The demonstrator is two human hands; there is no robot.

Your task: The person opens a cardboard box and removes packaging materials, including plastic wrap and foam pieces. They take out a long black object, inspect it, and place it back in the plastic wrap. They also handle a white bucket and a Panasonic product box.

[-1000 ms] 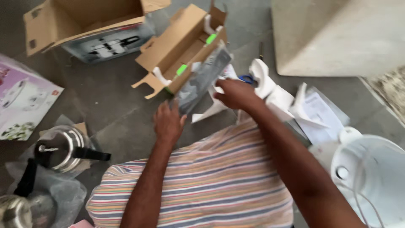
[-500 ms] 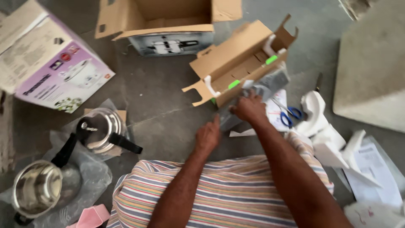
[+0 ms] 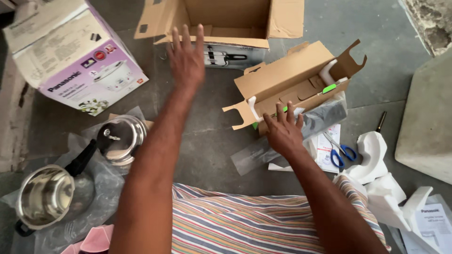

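We are reaching our left hand [image 3: 187, 56], fingers spread and empty, toward the open brown carton [image 3: 221, 19], while our right hand [image 3: 282, 134] is pressing flat, gripping nothing, on the bagged dark item [image 3: 325, 117] beside the long cardboard tray [image 3: 287, 77]; keeping that palm steady is wise.

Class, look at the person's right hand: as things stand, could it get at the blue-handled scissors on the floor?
Probably yes. The right hand rests by the long cardboard box, and the scissors lie in the open just to its right on a leaflet, nothing covering them.

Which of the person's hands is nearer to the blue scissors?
The right hand: it rests beside the scissors, just to their left. The left hand is raised far off, near the open cardboard box.
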